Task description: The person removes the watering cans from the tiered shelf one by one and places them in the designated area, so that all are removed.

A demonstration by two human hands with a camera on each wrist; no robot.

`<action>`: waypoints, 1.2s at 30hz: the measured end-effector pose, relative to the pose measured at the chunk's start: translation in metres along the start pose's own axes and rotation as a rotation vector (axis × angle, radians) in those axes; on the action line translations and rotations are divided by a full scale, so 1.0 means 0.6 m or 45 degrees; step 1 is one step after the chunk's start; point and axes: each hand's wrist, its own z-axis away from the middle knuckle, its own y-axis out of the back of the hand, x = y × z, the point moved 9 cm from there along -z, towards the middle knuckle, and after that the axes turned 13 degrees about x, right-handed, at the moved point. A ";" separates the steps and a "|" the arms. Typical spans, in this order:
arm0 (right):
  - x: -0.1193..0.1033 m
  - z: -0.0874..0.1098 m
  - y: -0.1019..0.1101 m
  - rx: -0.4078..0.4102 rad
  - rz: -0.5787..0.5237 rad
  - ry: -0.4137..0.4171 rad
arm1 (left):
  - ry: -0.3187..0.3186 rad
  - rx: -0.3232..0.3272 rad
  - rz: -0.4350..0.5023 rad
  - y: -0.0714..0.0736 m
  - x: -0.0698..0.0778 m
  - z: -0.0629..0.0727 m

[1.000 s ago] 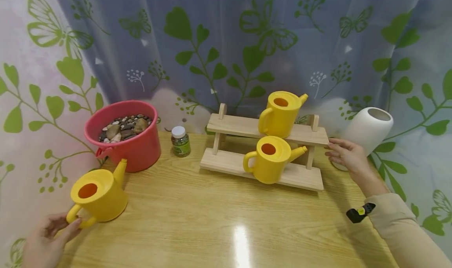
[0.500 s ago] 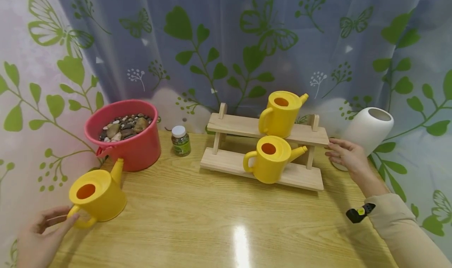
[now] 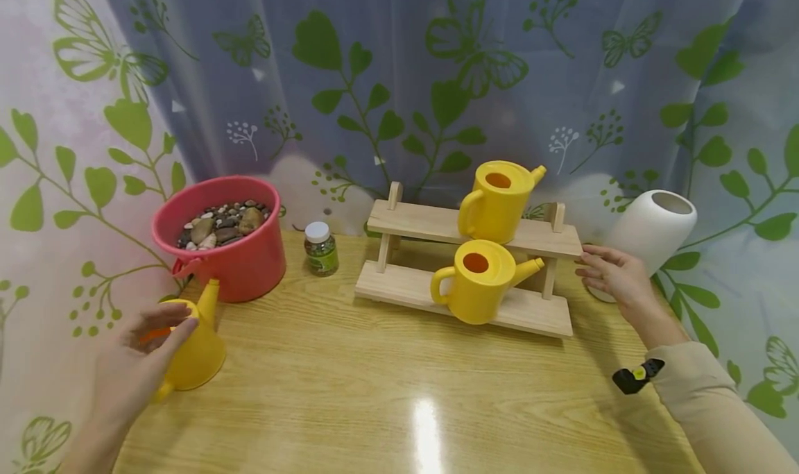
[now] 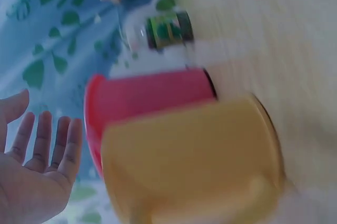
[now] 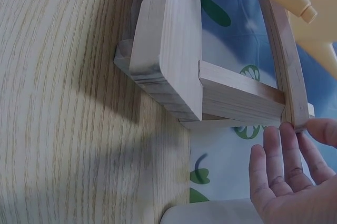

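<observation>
Our left hand no longer holds the left can, which stands free behind its loose fingers; our right hand touches the shelf, fingers extended.

a yellow watering can stands upright at left, a two-tiered wooden shelf right of centre.

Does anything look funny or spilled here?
I see nothing spilled or broken. One odd bit: the yellow round watering can on the pale wooden stand's lower shelf seems to stick out slightly over its front.
</observation>
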 end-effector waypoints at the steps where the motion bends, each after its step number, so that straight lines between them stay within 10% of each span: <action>1: -0.001 0.000 0.000 -0.001 -0.002 0.000 | -0.016 -0.026 0.026 -0.015 0.010 0.000; 8: -0.001 -0.003 -0.002 -0.010 -0.042 -0.017 | -0.148 -0.245 0.179 -0.143 0.071 0.015; 20: -0.002 0.000 -0.001 -0.017 -0.055 -0.009 | -0.033 -0.678 0.332 -0.392 0.105 0.101; 36: 0.002 0.000 0.001 -0.013 -0.055 -0.007 | -0.003 -0.929 0.540 -0.552 0.157 0.151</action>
